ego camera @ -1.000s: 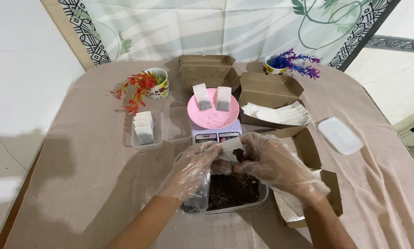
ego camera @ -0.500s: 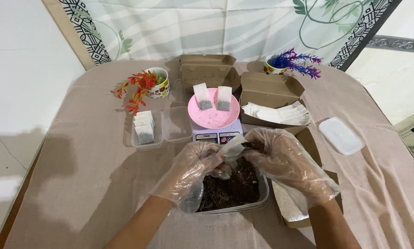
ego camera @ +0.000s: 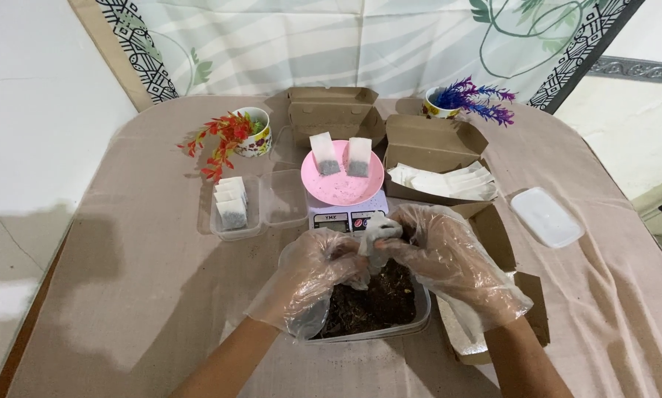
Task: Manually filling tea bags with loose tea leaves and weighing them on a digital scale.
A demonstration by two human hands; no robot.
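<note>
Looking down, I saw a beige tablecloth (ego camera: 124, 295) against white walls. My left hand (ego camera: 312, 276) and right hand (ego camera: 449, 262) gripped a small bag (ego camera: 377, 234) over the tub (ego camera: 419, 317); bare cloth lay left.

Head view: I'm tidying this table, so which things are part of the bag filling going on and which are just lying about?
In use:
- left hand and right hand, both on the small white bag
- tub of dark loose material
- scale with pink plate
- box of empty bags
- tray of filled bags

Lying about:
- red plant cup
- purple plant cup
- white lid
</note>
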